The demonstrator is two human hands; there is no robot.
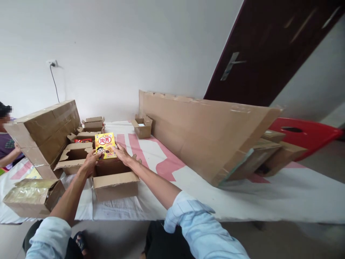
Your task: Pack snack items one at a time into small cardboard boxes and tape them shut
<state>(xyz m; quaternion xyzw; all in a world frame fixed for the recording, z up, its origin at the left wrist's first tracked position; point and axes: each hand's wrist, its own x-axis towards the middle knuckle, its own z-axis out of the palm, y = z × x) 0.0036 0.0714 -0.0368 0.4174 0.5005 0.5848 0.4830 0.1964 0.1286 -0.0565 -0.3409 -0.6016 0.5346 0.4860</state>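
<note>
A yellow snack box [105, 145] with red lettering and a cartoon face is held between my two hands. My left hand [92, 159] grips its left lower edge, and my right hand [122, 152] grips its right edge. Directly below and nearer to me stands an open cardboard box [116, 187] with its flaps folded out; the snack box is over its far side. My right forearm crosses the right flap. What lies inside the cardboard box is mostly hidden from me.
Open cartons [72, 154] line the left, one with a red packet [83, 140]. A taped carton [33, 196] sits at the front left. Tall cardboard panels [51, 129] flank the table [237, 201]. A small box [142, 127] stands behind. Another person [9, 151] is far left; a red chair [307, 133] is right.
</note>
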